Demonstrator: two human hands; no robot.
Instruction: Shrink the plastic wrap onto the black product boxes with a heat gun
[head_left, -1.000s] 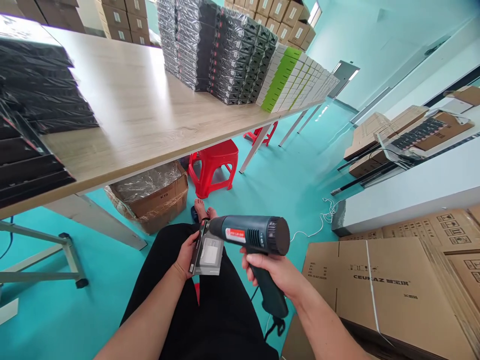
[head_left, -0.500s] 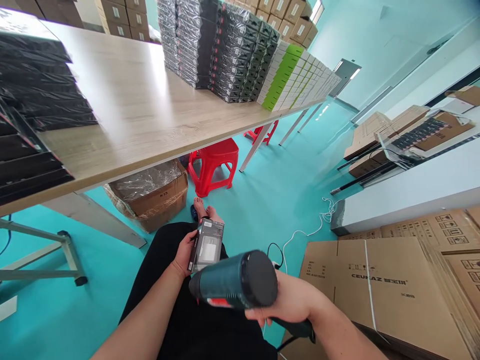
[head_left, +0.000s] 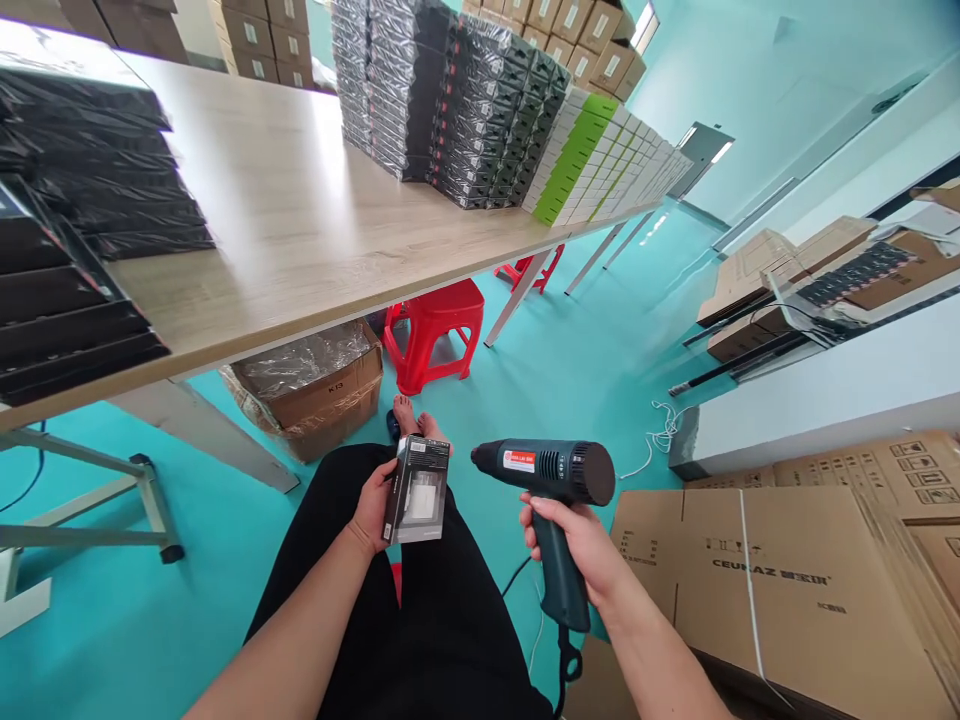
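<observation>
My left hand (head_left: 374, 505) grips a small black and grey product box (head_left: 420, 490) by its left side, above my lap. The box's front shows a picture of a white device. A dark teal heat gun (head_left: 551, 470) is in my right hand (head_left: 574, 535), whose fingers wrap around its handle. Its nozzle points left toward the box, with a gap between the two. From the handle's bottom a black cord hangs down.
A wooden table (head_left: 300, 260) bears stacks of wrapped black boxes (head_left: 480, 110) and white-green boxes (head_left: 600, 160). Under it are a red stool (head_left: 439, 330) and an open carton (head_left: 330, 400) of plastic film. Flattened cartons (head_left: 795, 580) lie at the right; a white cable (head_left: 660, 430) lies on the floor.
My right hand has moved the heat gun up and to the right, off the lower front of the box. The gun now shows side-on. My left hand keeps the box nearly in place.
</observation>
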